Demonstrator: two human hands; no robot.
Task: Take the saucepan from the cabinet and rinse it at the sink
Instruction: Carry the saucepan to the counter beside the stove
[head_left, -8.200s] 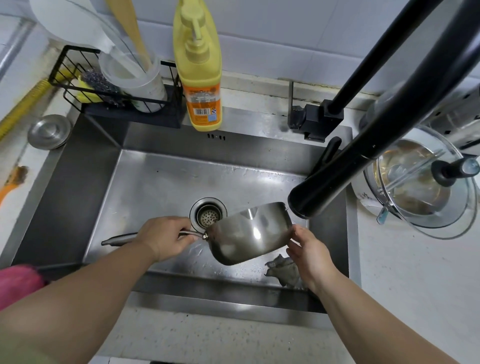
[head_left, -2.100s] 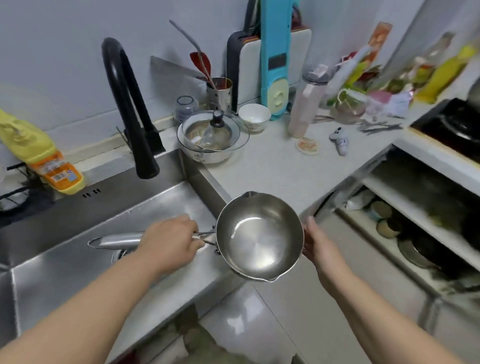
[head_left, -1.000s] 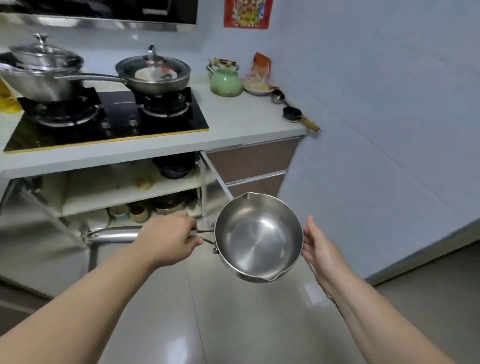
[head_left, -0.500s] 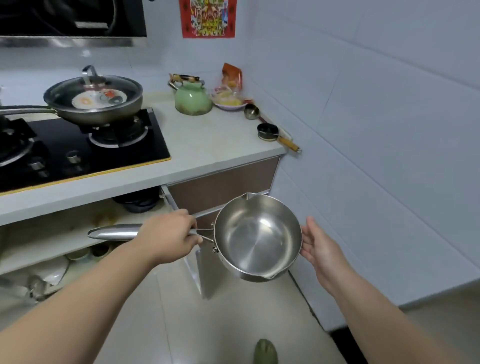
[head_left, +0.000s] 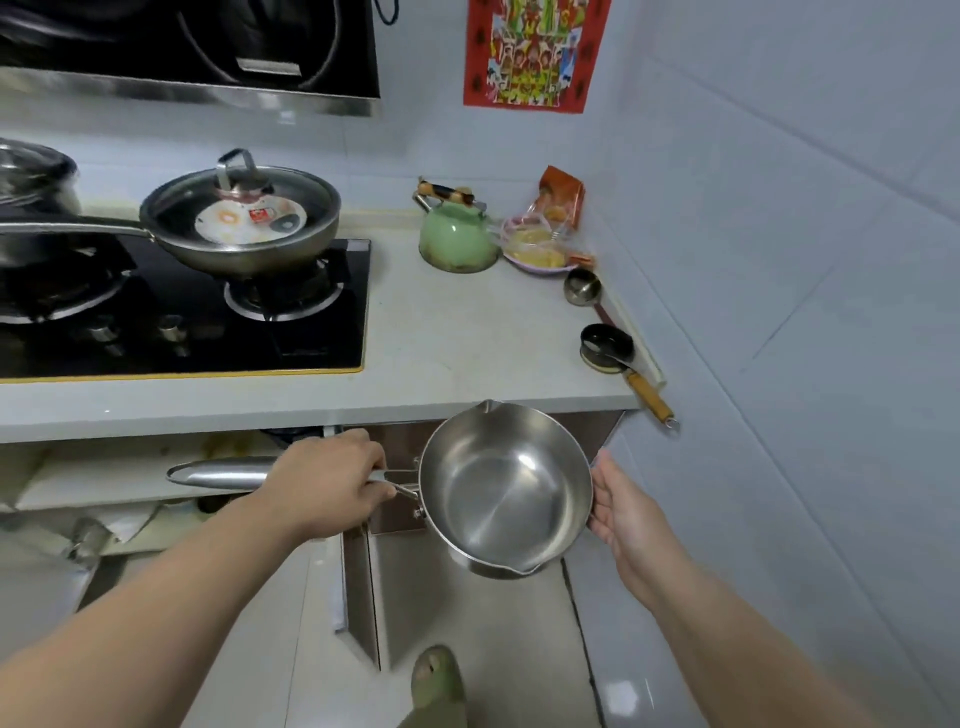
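Steel saucepan: the small shiny round saucepan with two pour lips (head_left: 505, 488) hangs in mid-air below the front edge of the pale countertop (head_left: 457, 353), near its right corner, over the floor.
Left hand: the left hand (head_left: 327, 480) is wrapped round the long metal handle (head_left: 218, 472) close to the bowl.
Right hand: the right hand (head_left: 621, 512) is spread flat against the far rim, steadying it without gripping.
Risk, knock: the rim could clip the countertop edge if lifted.
Risk, slip: a wet handle could twist, since only one hand grips.
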